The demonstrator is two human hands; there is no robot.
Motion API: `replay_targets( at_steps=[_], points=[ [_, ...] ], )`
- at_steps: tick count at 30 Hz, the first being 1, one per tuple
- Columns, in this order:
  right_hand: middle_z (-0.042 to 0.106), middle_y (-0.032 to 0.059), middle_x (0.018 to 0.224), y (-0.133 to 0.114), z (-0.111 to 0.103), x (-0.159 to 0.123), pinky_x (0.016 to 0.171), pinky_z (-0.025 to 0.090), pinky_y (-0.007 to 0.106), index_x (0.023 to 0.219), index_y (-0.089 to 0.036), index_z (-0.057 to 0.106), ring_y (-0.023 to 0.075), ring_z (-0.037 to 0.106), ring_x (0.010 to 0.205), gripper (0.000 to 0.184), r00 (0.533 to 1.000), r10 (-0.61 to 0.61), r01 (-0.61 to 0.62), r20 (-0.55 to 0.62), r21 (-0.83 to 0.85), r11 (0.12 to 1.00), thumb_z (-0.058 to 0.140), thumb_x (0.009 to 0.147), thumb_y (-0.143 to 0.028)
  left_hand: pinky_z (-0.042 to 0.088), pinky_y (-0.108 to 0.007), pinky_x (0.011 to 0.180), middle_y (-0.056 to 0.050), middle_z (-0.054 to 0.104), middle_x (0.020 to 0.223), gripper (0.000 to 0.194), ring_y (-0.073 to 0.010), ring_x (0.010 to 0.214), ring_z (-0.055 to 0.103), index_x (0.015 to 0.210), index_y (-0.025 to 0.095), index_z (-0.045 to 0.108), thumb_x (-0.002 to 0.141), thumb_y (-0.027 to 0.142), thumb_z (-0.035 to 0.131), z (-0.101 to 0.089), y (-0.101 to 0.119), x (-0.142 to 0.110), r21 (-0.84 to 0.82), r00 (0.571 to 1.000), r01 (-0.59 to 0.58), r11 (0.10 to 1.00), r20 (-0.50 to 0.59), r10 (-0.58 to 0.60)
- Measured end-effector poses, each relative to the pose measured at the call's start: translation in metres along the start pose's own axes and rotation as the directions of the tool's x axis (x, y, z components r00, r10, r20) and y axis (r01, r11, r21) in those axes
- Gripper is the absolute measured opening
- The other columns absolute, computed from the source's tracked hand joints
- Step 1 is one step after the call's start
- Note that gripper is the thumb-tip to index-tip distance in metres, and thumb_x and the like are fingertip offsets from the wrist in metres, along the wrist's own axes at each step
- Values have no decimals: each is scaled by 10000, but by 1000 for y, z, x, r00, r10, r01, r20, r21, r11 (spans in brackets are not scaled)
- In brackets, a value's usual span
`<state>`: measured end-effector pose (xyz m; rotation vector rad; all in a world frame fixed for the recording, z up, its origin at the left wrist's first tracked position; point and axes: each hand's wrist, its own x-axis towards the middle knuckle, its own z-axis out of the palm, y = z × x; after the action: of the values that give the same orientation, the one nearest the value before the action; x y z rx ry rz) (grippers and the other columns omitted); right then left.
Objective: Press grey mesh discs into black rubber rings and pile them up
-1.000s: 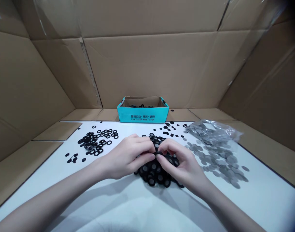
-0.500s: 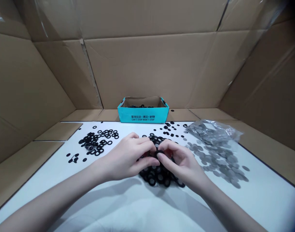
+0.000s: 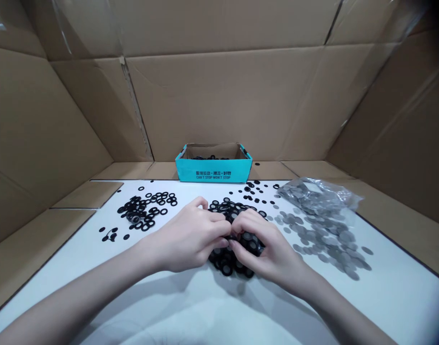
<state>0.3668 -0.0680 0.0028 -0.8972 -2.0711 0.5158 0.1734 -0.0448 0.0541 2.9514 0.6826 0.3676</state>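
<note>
My left hand (image 3: 190,237) and my right hand (image 3: 265,247) come together over a heap of black rubber rings (image 3: 226,268) on the white table (image 3: 395,282). Their fingertips meet at the middle of the heap, with a black ring (image 3: 234,236) between them, partly hidden by my fingers. My hands cover much of the heap. Grey centres show in several of the rings.
A teal cardboard box (image 3: 214,172) holding black rings stands at the far edge of the table. To the right lie a clear plastic bag (image 3: 318,196) and spread grey discs (image 3: 330,249). Black rings (image 3: 143,211) lie to the left. Cardboard walls (image 3: 219,96) surround the table.
Both hands have shifted slightly lower onto the heap and closed in around it. More of the heap's far side now shows above my fingers.
</note>
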Motion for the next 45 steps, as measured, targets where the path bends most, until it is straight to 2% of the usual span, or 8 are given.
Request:
replay_targets(
  at_steps=[8,12,16,21,30,36,41,45],
  points=[
    [534,10,708,-1,-2,1,647,380,297,711,-209,459,164,462,713,159,999,-26,28,32,-63,998,528,810,-105,338,-359,811,3,589,661,204,-127,558,466,730,161,527,845,53,397,10,-1,-1,247,994,-54,967,-75,75],
    [546,13,740,1,0,2,642,404,286,756,-207,511,154,497,704,95,982,173,-160,-74,153,975,534,848,-213,359,-347,804,-22,645,768,173,-144,636,528,854,158,539,958,182,404,8,-5,0,265,967,-38,963,-233,103],
    [561,17,753,2,2,2,639,431,283,805,-198,566,156,515,706,176,933,360,-328,3,419,847,556,856,-366,388,-344,814,-44,674,886,244,-169,753,585,1029,159,533,949,389,518,12,-7,2,243,925,-47,969,-356,134],
    [603,28,773,1,3,3,675,460,289,827,-186,600,165,553,731,284,917,384,-383,113,519,764,593,838,-470,400,-342,815,-48,672,878,134,-155,747,593,996,158,567,976,225,453,22,-8,3,275,885,-72,959,-426,189],
    [523,1,728,1,1,4,626,414,260,719,-187,526,139,487,698,275,926,345,-373,152,493,786,584,846,-425,373,-363,911,-67,613,1062,346,-184,962,528,1072,198,609,865,-5,421,9,-7,1,123,966,-96,988,-228,122],
    [569,12,753,1,0,4,688,457,303,773,-193,554,163,536,726,220,919,363,-391,156,482,784,582,838,-401,387,-385,895,-117,601,1074,253,-223,980,538,1106,153,566,911,314,587,7,-11,1,60,959,-112,992,-256,124],
    [594,26,772,3,1,3,644,443,288,792,-179,564,162,543,718,239,917,342,-398,205,426,812,549,851,-409,373,-378,933,-79,607,1079,225,-194,979,535,1036,182,591,908,65,449,12,-11,2,64,970,-114,991,-206,125],
    [609,23,786,11,-4,4,663,439,286,815,-191,584,164,553,737,181,950,298,-312,93,235,921,534,866,-357,363,-378,982,-101,578,1164,277,-226,1098,520,1206,193,550,934,163,507,2,-23,-2,-20,986,-77,997,-152,73]
  ],
)
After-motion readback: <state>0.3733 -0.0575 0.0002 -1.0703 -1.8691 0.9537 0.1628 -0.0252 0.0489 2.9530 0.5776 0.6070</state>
